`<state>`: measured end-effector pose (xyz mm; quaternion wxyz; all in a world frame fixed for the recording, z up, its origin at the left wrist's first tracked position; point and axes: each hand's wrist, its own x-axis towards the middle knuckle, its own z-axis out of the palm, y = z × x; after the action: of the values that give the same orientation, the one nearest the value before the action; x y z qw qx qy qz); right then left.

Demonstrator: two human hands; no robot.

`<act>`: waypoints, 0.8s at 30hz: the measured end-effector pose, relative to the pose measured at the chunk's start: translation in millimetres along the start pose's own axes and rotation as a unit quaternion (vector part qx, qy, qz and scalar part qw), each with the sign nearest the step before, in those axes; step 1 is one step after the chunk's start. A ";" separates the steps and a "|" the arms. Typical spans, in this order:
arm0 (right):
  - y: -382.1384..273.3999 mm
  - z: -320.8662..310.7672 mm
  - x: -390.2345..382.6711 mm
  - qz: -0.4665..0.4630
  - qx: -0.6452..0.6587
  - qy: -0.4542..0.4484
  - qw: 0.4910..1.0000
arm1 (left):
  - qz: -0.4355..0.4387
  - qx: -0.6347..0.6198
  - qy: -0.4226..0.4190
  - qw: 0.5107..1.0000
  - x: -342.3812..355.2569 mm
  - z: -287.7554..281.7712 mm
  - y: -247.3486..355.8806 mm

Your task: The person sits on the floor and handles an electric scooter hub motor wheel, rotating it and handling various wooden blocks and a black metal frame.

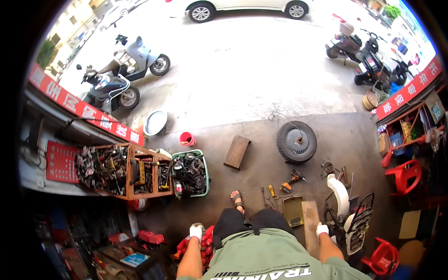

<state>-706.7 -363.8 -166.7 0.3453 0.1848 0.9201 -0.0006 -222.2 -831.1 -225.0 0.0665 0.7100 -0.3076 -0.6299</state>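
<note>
My left hand (pixel 197 230), in a white work glove, hangs beside a red bundle (pixel 206 247); its fingers look curled in, and nothing shows in them. My right hand (pixel 322 229), gloved too, is at the right edge of a wooden plank (pixel 310 224). Its fingers are too small to read, and whether it touches the plank I cannot tell. Just left of the plank lies a shallow tray (pixel 293 211). Ahead on the floor are a cordless drill (pixel 293 181), a yellow-handled screwdriver (pixel 271 190) and a wheel with its tyre (pixel 297 142).
A wooden stool (pixel 237 152) and a red bucket (pixel 187 138) stand ahead. To the left are a parts-filled green crate (pixel 205 163) and a tool bench (pixel 135 193). Scooter parts (pixel 357 224) and red plastic chairs (pixel 405 177) are at right. Scooters (pixel 140 58) are parked outside.
</note>
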 end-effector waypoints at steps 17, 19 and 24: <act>-319.6 -132.4 -2.4 -0.217 0.126 0.131 0.959 | 0.302 0.436 -0.170 0.831 123.7 331.3 495.6; -378.3 -156.3 25.3 -0.242 0.130 0.100 0.956 | 0.253 0.484 -0.192 0.816 114.2 374.2 502.4; -530.5 -193.1 60.1 -0.314 0.152 0.052 0.936 | 0.281 0.467 -0.189 0.817 145.5 448.4 526.1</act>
<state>-1051.6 -812.8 -125.1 0.2473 -0.0631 0.9368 -0.2394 -825.0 -1197.3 -184.2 -0.1584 0.4061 -0.7573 -0.4863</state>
